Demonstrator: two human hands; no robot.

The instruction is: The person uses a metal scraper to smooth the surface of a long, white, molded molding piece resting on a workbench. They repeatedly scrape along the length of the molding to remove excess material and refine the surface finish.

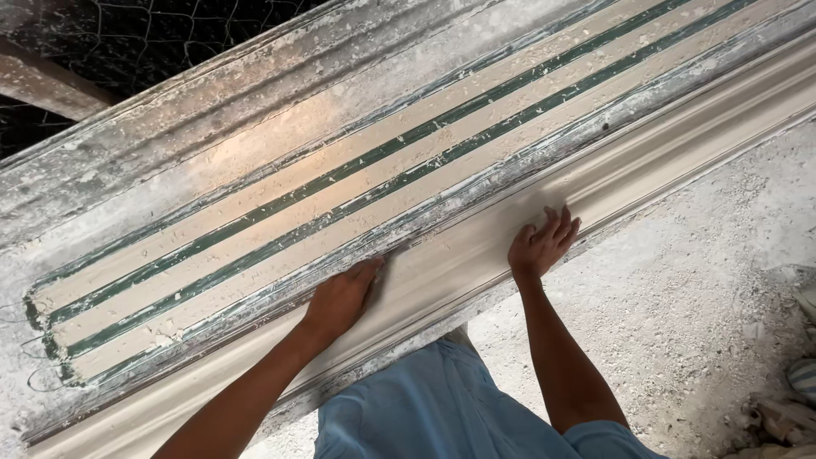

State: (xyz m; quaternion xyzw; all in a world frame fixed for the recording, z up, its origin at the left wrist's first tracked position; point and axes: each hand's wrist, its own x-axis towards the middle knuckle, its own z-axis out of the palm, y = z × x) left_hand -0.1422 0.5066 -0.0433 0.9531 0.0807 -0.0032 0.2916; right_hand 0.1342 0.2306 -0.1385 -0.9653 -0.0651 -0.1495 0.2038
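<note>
Head view: left hand (340, 297) and right hand (542, 245) flat, grip wide, on pale plaster moulding (476, 246)

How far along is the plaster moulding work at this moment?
Done: wet plaster fills the long moulding channel, its surface mostly smooth. In hand: left hand and right hand rest flat on it. Left: the striped mould bed and rim remain crusted with plaster flecks.

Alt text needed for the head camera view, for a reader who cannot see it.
Both bare hands press flat on a long pale plaster moulding lying in a dusty mould bench: left hand near its upper edge, right hand further along. Beside it run cream strips with green lines; the floor is strewn with plaster crumbs.
</note>
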